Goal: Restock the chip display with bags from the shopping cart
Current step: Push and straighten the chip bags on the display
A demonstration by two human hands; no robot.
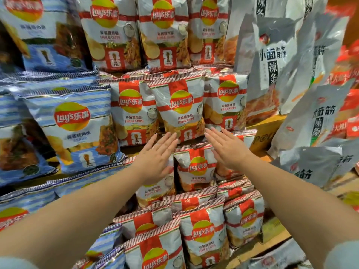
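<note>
A stepped chip display fills the view with rows of red-and-white chip bags. One red-and-white bag (180,107) stands upright in the middle row. My left hand (157,158) and my right hand (226,147) reach toward its bottom edge, fingers straight and flat, palms down. The fingertips are at or just below the bag's lower corners; I cannot tell if they touch. Neither hand holds anything. Another red-and-white bag (196,167) stands between and below my hands. The shopping cart is out of view.
Blue-striped chip bags (77,129) fill the left side of the display. Tall grey snack bags (272,61) stand and lean at the right, over a cardboard box (266,131). More red-and-white bags (204,235) crowd the lowest row in front.
</note>
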